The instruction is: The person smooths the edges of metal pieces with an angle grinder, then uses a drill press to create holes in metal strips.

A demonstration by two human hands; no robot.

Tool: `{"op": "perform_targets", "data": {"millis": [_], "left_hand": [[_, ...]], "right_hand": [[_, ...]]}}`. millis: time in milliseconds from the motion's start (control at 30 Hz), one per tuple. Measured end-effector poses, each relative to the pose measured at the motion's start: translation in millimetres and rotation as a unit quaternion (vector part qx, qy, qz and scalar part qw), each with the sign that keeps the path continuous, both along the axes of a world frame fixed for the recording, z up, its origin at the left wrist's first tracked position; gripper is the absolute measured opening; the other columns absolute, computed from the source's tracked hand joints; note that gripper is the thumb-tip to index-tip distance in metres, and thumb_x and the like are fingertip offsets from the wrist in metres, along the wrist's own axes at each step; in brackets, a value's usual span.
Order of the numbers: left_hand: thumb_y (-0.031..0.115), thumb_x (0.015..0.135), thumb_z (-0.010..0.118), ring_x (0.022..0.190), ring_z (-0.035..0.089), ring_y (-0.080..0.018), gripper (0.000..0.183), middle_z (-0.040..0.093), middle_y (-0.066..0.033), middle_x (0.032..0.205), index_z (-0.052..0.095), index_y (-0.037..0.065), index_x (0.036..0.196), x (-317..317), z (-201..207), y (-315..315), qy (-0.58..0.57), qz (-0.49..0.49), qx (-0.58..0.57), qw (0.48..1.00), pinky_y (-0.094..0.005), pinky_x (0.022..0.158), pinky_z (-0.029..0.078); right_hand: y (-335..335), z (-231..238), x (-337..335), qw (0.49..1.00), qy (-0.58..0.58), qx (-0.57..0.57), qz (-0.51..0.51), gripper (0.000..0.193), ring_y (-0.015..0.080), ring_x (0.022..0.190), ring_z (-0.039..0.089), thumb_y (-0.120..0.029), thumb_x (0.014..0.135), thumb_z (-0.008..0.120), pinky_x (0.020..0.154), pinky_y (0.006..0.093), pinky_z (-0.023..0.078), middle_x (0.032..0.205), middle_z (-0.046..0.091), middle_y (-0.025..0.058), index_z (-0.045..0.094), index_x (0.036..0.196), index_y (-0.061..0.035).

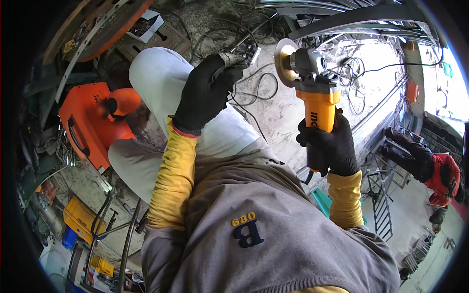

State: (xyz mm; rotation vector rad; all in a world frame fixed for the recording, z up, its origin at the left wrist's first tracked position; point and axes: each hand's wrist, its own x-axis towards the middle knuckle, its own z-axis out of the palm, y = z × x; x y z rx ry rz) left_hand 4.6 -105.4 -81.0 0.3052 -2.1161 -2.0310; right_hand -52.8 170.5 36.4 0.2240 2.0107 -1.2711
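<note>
Evidently, the angle grinder point(321, 103) is in the right hand point(334, 146), held up over the floor to the right of the person's raised knee, its disc point(285, 62) uppermost. The right hand, in a black glove, is wrapped around the lower part of the yellow-orange body, below the grey gear head point(309, 63). The left hand point(207, 93), likewise gloved, is closed to a pinch on a small metal piece point(251, 56); the exact fingertip contact is too small to confirm. Piece and disc are apart.

Handling assessment: the tool is judged rigid and fairly heavy, with weight biased toward the metal head, so a single-handed hold probably loads the wrist. The body is the proper place to grip; the disc is presumed the fragile part and unsuitable for holding. Whether the disc is spinning cannot be determined. The metal piece appears light, stiff and possibly slippery against glove fabric, with edges likely sharp; hold it at the end farthest from the disc.
</note>
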Motion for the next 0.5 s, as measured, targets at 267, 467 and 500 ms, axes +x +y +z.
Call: {"op": "perform_targets", "data": {"millis": [267, 467, 500], "left_hand": [[0.010, 0.107, 0.061, 0.088, 0.066, -0.0117, 0.022, 0.073, -0.0073, 0.109, 0.068, -0.002, 0.124, -2, -15, -1, 0.077, -0.023, -0.069, 0.994, -0.0260, 0.076, 0.054], [0.004, 0.103, 0.064, 0.100, 0.070, -0.0233, 0.024, 0.069, -0.0135, 0.115, 0.066, -0.004, 0.125, -1, -23, 2, 0.130, 0.002, -0.163, 0.978, -0.0328, 0.088, 0.057], [0.004, 0.103, 0.064, 0.100, 0.070, -0.0233, 0.024, 0.069, -0.0135, 0.115, 0.066, -0.004, 0.125, -2, -23, 1, 0.130, 0.002, -0.162, 0.978, -0.0328, 0.088, 0.057]], "right_hand": [[-6, 8, 3, 0.999, 0.004, 0.010, 0.045, 0.054, 0.0158, 0.080, 0.070, -0.006, 0.075, 0.085, 0.076, 0.0324, 0.058, 0.091, 0.073, 0.0081, 0.061, 0.123, 0.0015], [-11, 13, 7, 0.998, 0.020, 0.030, 0.053, 0.038, 0.0158, 0.074, 0.069, -0.008, 0.072, 0.082, 0.068, 0.0315, 0.057, 0.086, 0.073, 0.0069, 0.066, 0.106, 0.0009], [-10, 13, 7, 0.998, 0.005, 0.029, 0.051, 0.041, 0.0155, 0.076, 0.069, -0.007, 0.072, 0.083, 0.069, 0.0316, 0.057, 0.088, 0.073, 0.0070, 0.065, 0.108, 0.0008]]}}
